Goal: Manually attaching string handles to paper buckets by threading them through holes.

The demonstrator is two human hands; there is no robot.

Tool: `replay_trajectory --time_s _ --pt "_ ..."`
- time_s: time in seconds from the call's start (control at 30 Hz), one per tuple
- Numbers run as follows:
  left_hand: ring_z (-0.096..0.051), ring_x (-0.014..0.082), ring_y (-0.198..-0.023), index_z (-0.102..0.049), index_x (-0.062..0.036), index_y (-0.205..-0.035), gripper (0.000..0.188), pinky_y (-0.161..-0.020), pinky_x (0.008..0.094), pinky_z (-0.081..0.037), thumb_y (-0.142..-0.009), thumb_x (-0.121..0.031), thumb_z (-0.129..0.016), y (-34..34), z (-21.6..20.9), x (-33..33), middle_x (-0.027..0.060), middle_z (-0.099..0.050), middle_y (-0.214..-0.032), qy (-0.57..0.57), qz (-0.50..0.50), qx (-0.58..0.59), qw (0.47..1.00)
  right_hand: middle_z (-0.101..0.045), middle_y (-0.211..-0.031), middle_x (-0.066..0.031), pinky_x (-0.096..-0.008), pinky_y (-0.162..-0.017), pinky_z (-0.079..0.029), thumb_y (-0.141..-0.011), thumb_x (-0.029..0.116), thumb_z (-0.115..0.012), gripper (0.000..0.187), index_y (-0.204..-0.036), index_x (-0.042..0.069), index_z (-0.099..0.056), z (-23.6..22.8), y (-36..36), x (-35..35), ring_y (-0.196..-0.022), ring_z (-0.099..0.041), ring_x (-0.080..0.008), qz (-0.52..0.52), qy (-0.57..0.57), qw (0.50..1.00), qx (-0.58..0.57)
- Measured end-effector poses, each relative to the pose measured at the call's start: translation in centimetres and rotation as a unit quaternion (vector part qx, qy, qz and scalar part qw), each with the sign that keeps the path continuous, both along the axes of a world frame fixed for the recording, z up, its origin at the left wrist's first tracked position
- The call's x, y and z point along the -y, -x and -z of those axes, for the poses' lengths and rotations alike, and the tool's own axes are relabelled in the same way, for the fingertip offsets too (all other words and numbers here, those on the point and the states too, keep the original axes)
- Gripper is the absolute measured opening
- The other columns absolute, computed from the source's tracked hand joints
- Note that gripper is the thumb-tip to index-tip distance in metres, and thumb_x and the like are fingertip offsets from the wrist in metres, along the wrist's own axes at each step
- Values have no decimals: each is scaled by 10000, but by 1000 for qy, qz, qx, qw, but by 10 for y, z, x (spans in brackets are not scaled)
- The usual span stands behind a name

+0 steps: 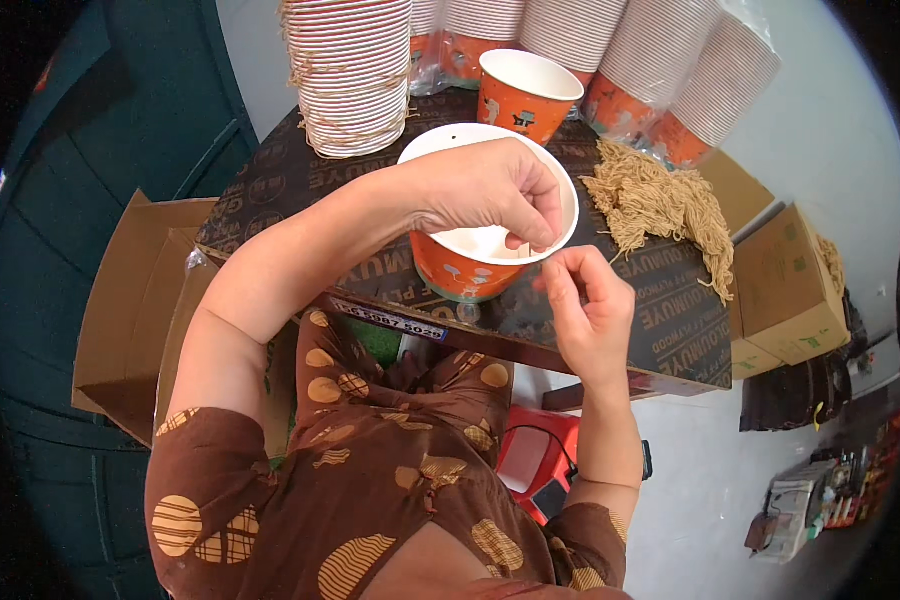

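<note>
Left hand [515, 195] reaches over the mouth of an orange-and-white paper bucket [465, 270], fingers curled in by the inner rim; right hand [588, 310] at the same rim from outside, thumb and index drawn narrow; can't tell whether either grips anything thin; bucket sits under left hand, on dark plywood table [300, 200]; second paper bucket [530, 110] just beyond left hand; tan string pile [660, 205] beyond right hand; tall nested bucket stack [355, 80] beyond left forearm, strings hanging along it.
</note>
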State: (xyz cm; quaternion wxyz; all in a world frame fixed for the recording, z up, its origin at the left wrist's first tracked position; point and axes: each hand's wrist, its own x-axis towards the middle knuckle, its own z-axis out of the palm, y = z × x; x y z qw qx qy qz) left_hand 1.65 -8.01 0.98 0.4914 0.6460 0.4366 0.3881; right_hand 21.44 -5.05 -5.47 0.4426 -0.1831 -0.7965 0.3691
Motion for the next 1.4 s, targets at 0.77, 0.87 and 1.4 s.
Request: replay_trajectory --time_s 0.77,0.87,1.4 --pt "-519 69 -582 -651 -10 -743 97 -547 216 -407 -760 -84 -712 -12 6 -11 20 -623 -678 -5 -2 -1 1000 -646 -832 -40 -234 -683 -483 -892 6 -611 93 -982 -12 -618 -37 18 -54 -769 -606 -91 -9 -51 997 -51" --pt "-517 73 -581 -646 -10 -735 84 -544 221 -405 -757 -72 -699 -14 3 -11 21 -617 -673 -6 -12 -16 1000 -641 -833 -14 -225 -666 -477 -899 6 -605 85 -981 -9 -622 -42 21 -49 -760 -589 -65 -53 -8 994 -91" --pt "-525 80 -605 -638 11 -791 122 -587 201 -423 -818 -97 -688 -8 9 -15 66 -640 -733 38 35 92 994 -553 -1060 -105 -240 -672 -435 -804 -12 -611 52 -763 -16 -581 -43 -11 -60 -790 -533 -97 -99 -96 989 50"
